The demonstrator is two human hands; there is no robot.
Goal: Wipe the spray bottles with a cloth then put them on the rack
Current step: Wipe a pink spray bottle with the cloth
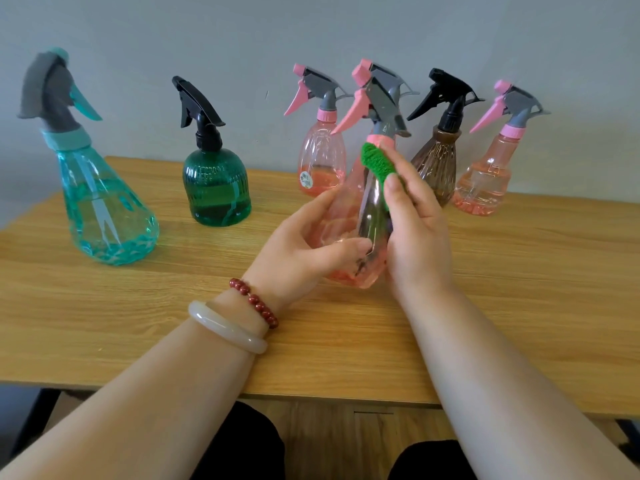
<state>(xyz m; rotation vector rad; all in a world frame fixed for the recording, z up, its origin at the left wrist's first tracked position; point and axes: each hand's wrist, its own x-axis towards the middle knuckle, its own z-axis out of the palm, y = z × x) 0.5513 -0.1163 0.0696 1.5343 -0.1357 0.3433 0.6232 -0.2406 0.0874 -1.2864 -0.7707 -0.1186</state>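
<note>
The left hand point(304, 251) grips the tilted pink spray bottle point(346, 216) by its base over the bench point(138, 306). The right hand point(415, 233) pinches a green cloth point(375, 162) against the bottle's neck and partly hides the brown bottle point(438, 168) behind.

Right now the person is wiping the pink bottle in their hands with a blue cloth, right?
Not quite. The cloth is green, not blue. The head view shows the right hand pressing it on the pink bottle, which the left hand holds above the table.
</note>
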